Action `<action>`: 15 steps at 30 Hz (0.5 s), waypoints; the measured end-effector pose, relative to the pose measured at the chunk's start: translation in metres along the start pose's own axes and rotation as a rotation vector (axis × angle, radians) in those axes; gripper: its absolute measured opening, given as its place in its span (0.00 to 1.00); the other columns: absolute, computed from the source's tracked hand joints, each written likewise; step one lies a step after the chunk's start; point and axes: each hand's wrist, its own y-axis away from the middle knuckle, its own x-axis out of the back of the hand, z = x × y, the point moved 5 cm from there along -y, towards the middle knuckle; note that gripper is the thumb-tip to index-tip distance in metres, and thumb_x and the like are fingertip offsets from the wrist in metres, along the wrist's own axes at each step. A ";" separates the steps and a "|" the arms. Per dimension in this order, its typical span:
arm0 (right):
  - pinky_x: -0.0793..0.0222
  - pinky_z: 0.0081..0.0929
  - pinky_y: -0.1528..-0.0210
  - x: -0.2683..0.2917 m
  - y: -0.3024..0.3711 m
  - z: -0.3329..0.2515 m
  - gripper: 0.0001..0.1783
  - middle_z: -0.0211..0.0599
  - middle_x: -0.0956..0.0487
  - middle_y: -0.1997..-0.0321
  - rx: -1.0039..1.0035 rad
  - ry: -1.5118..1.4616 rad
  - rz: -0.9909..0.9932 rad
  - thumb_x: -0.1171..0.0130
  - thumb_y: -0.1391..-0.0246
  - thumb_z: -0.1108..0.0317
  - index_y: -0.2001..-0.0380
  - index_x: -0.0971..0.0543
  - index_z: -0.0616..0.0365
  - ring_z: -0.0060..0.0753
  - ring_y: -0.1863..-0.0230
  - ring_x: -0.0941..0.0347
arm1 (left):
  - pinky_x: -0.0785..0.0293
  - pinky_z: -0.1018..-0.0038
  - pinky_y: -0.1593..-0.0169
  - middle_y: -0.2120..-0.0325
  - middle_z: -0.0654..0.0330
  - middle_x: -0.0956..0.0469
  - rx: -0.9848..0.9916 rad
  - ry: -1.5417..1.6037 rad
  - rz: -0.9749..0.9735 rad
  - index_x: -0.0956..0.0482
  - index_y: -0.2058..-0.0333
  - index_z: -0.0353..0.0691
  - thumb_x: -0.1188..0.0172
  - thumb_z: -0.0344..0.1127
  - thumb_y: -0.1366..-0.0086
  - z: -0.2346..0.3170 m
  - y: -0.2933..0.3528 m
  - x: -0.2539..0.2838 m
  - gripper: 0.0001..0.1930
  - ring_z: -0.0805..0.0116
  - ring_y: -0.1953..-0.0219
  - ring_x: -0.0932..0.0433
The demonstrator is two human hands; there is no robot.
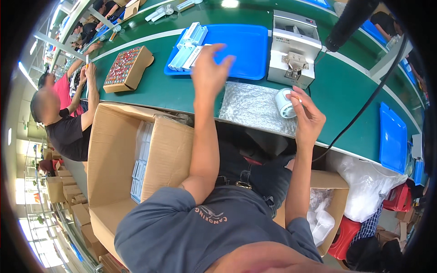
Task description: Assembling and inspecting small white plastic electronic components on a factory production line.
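**White cylinder (283,103) pinched in the right hand (310,114) near the front edge of the worktop (177,88)**

Has the long green worktop ahead, with a large cardboard box (173,150) standing at its front edge on the left. Faces a blue tray (250,50) and, just right of that, a silver machine (296,41). Has a shallow cardboard box (142,68) of small red-and-silver parts farther left, and a bubble-wrap pad (248,102) lying along the front edge. Must allow for the machine, close behind the right hand, and for a black rod (350,22) slanting down beside it.

Holds the left hand (211,68) over the tray's front-left part, fingers apart, just beside light blue packs (183,55); cannot tell about contact with them.

Grips the white cylinder from its right side with right thumb and fingers, tilted at the pad's right end, holed face toward the front. Cannot tell between resting on the pad and hanging just above it. Should prove light and stiff, probably smooth enough to slip or roll, perhaps liable to crack if dropped. Best taken around the curved wall, clear of the holed face. Shows a small orange-tipped piece (298,99) by the fingertips; likely needs a gentle touch there.
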 end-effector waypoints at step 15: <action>0.27 0.29 0.54 -0.004 0.004 -0.001 0.08 0.39 0.17 0.64 0.016 0.069 -0.024 0.36 0.50 0.81 0.65 0.16 0.63 0.34 0.57 0.22 | 0.28 0.62 0.54 0.65 0.46 0.23 -0.071 -0.170 0.115 0.23 0.56 0.30 0.31 0.37 0.42 -0.065 -0.004 -0.007 0.19 0.50 0.61 0.23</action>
